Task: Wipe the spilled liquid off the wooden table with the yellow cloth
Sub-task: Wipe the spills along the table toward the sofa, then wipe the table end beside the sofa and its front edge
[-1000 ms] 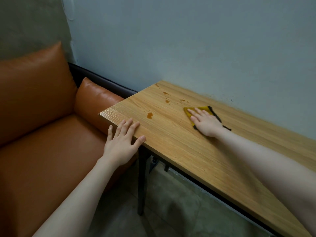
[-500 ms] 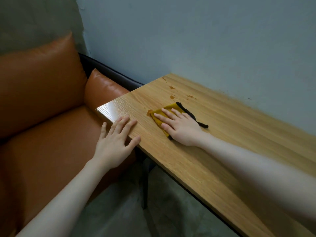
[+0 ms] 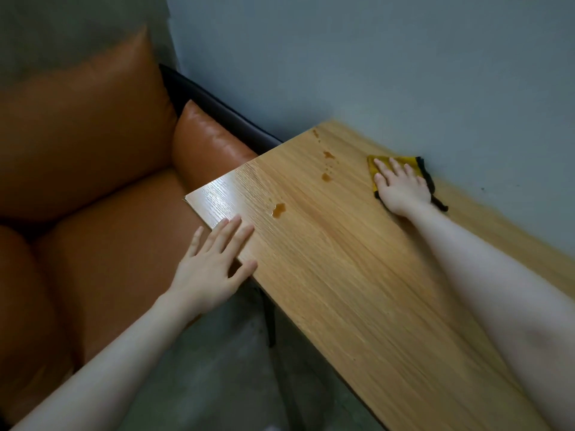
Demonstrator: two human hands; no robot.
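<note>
A yellow cloth [image 3: 375,164] with a black edge lies on the wooden table [image 3: 342,275] close to the wall. My right hand [image 3: 401,188] presses flat on it with straight fingers. An amber puddle [image 3: 279,209] sits near the table's left end. Smaller amber drops [image 3: 326,177] trail toward the far corner, left of the cloth. My left hand [image 3: 214,262] rests flat on the table's near left edge, fingers spread.
An orange leather sofa [image 3: 93,213] stands right against the table's left end. A pale blue wall [image 3: 373,73] runs along the table's far side. A dark table leg [image 3: 270,318] stands over the grey floor [image 3: 217,384].
My right hand slid the cloth from the near puddle back toward the wall, to the right of the drops. The puddle near the left end shows again. My left hand stayed put.
</note>
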